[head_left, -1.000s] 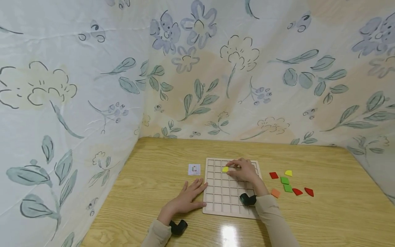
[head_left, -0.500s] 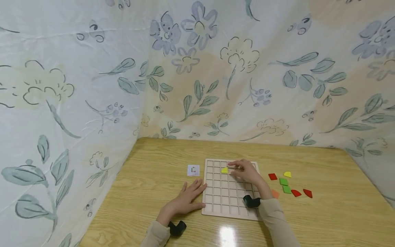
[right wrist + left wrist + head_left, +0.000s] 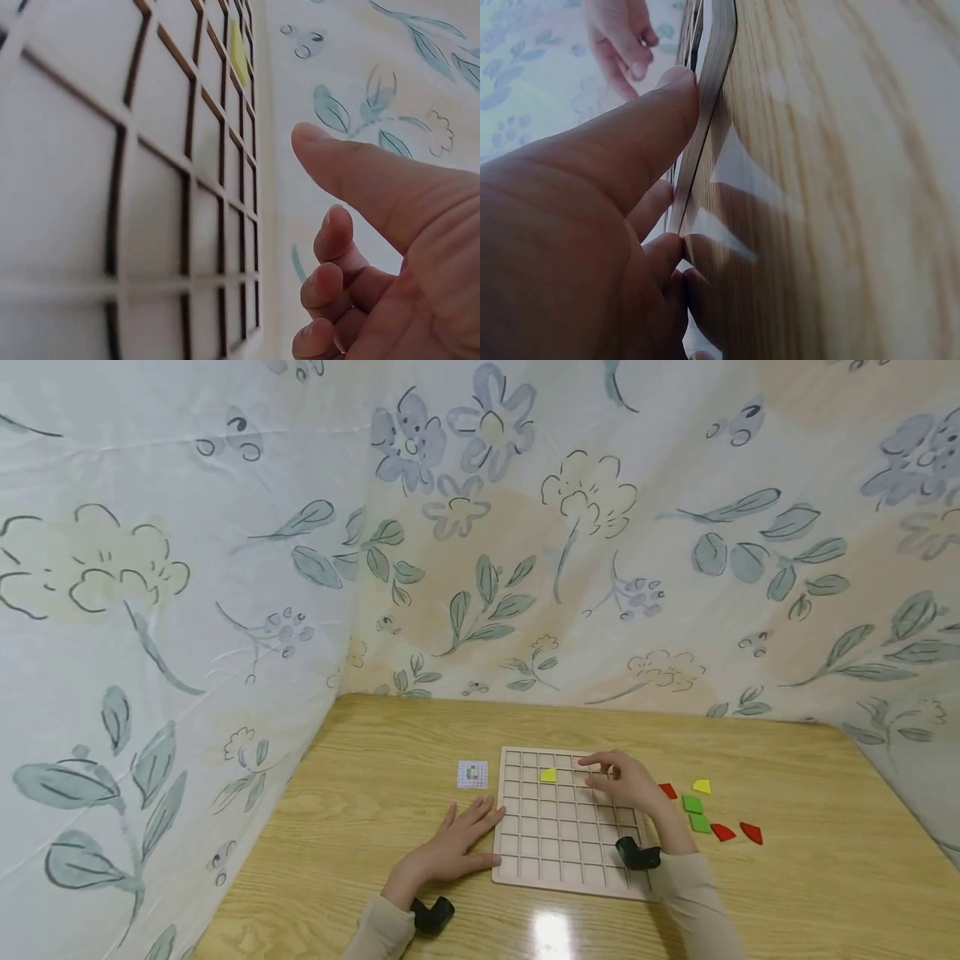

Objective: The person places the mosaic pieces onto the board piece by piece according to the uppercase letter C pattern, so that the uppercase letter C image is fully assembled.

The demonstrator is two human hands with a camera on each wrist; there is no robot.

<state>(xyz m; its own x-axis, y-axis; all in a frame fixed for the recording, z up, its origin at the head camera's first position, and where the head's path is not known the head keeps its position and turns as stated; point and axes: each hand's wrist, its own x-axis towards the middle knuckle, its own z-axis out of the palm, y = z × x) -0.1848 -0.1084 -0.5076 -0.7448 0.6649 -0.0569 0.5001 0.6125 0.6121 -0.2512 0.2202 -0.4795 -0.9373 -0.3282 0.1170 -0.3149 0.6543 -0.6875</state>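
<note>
A pale wooden grid board (image 3: 528, 839) lies on the table, divided into small square cells. One yellow quarter-round tile (image 3: 549, 775) sits in a cell of the second row; in the right wrist view the yellow tile (image 3: 238, 52) shows edge-on, far along the grid. My right hand (image 3: 624, 778) hovers over the board's right part with nothing between its relaxed fingers, thumb and index apart. My left hand (image 3: 453, 843) lies beside the board with spread fingers, its thumb and fingertips touching the left edge. The left wrist view shows the thumb (image 3: 649, 124) against that edge.
A small pattern card (image 3: 472, 774) lies left of the board. To the right are two green tiles (image 3: 692, 804), a yellow quarter-round (image 3: 701, 787) and several red pieces (image 3: 752, 832), one partly hidden by the right arm. Floral cloth (image 3: 510, 610) hangs behind the wooden table (image 3: 390, 752).
My right hand has let go of the yellow tile and drawn away to the right, leaving it in its cell. The left hand stays at the board's edge.
</note>
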